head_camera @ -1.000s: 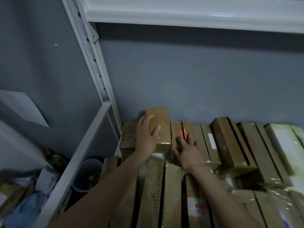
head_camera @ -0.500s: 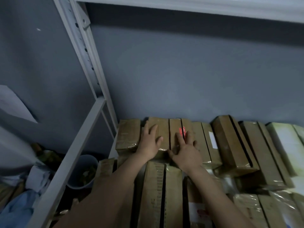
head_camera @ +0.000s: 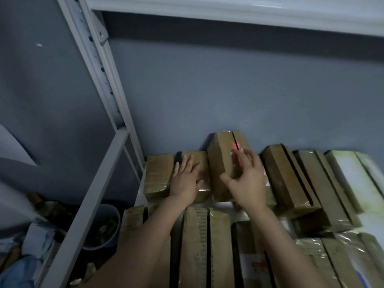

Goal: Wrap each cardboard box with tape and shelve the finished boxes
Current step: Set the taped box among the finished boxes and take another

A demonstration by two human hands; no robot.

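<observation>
Several tape-wrapped cardboard boxes fill the shelf in rows. My left hand [head_camera: 186, 183] lies flat, fingers straight, on a taped box [head_camera: 202, 161] in the back row near the left end. Beside it, my right hand [head_camera: 247, 183] grips a pair of taped boxes, one bearing a red mark [head_camera: 220, 154]. That pair is tilted up on end against the grey wall, higher than its neighbours. My right fingers are blurred and cover part of the red mark.
Another taped box [head_camera: 159, 173] sits at the far left of the back row, with longer boxes [head_camera: 286, 177] leaning to the right. A front row of boxes [head_camera: 205, 246] lies under my forearms. The white shelf post [head_camera: 99, 69] stands left, an upper shelf [head_camera: 228, 13] overhead, a bucket [head_camera: 104, 225] below.
My left hand set its box down into the back row and now presses it flat. My right hand has lifted the red-marked boxes up on end.
</observation>
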